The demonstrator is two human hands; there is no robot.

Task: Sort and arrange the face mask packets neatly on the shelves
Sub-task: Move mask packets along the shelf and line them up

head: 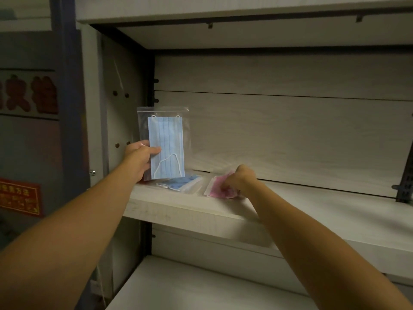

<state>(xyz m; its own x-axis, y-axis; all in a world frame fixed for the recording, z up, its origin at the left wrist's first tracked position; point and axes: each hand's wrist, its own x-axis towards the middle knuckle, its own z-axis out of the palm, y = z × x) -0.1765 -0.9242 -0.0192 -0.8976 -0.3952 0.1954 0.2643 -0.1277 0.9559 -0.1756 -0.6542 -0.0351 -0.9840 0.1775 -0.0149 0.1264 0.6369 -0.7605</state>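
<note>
My left hand [139,156] grips a clear packet with a light blue face mask [166,144] and holds it upright at the left end of the middle shelf [301,204]. Below it a second blue mask packet [181,184] lies flat on the shelf. To its right lies a pink mask packet [215,187]. My right hand [240,181] rests on that pink packet with its fingers curled round its right side, hiding part of it.
The shelf unit has a pale wood back panel [290,135] and a side wall [120,104] close to my left hand. A lower shelf [201,285] sits beneath. A black bracket [405,186] stands at the far right. Red signs [20,198] hang on the left wall.
</note>
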